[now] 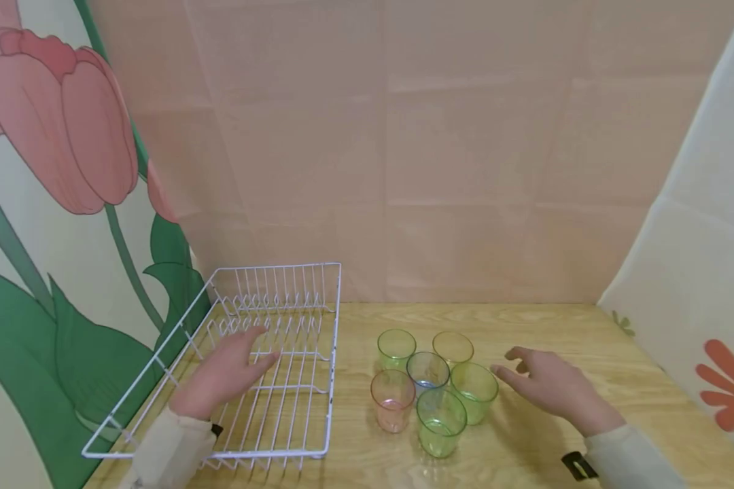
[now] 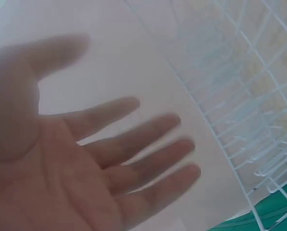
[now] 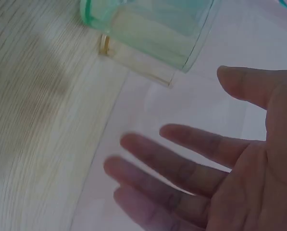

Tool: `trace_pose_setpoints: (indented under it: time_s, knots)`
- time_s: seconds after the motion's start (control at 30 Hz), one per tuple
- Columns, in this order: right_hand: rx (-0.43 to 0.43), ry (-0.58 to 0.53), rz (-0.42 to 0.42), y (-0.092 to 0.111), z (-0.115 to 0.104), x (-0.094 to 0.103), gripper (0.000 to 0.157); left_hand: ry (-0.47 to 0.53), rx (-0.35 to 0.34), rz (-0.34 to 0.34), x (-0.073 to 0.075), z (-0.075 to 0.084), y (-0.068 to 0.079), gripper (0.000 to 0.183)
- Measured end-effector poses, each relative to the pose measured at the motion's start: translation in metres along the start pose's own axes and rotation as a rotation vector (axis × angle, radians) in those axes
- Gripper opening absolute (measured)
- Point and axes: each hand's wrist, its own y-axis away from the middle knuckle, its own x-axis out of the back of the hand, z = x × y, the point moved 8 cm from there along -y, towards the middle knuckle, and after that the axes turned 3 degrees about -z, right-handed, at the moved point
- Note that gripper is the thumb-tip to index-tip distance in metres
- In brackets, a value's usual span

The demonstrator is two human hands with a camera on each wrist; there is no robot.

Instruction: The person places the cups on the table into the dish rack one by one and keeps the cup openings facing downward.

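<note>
Several clear coloured plastic cups stand upright in a close group on the table. A green cup (image 1: 440, 438) is at the front, with a pink cup (image 1: 393, 414) to its left and another green cup (image 1: 478, 404) to its right. A blue cup (image 1: 428, 373) sits in the middle; behind it are a third green cup (image 1: 396, 350) and an amber one (image 1: 453, 350). My right hand (image 1: 553, 387) hovers just right of the group, fingers relaxed, holding nothing. Over the white wire dish rack (image 1: 269, 453) is my left hand (image 1: 226, 373), with spread fingers and a bare palm.
The wood-grain table (image 1: 367, 468) meets a pink cloth backdrop (image 1: 452, 149) at its rear edge. A tulip-print sheet (image 1: 67, 136) borders the rack on the left. On the right hangs a white sheet (image 1: 697, 224) with a red flower.
</note>
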Motion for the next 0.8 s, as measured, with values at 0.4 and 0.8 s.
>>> trace_pose_setpoints:
  time_s: [0.4, 0.8]
  knots:
    - [0.038, -0.145, -0.153, -0.003, -0.02, -0.017, 0.035, 0.091, 0.029, 0.038, 0.012, 0.044, 0.012, 0.035]
    - [-0.016, -0.183, -0.132, -0.012, -0.024, -0.023, 0.026, 0.169, -0.053, 0.082, 0.018, 0.085, 0.018, 0.026]
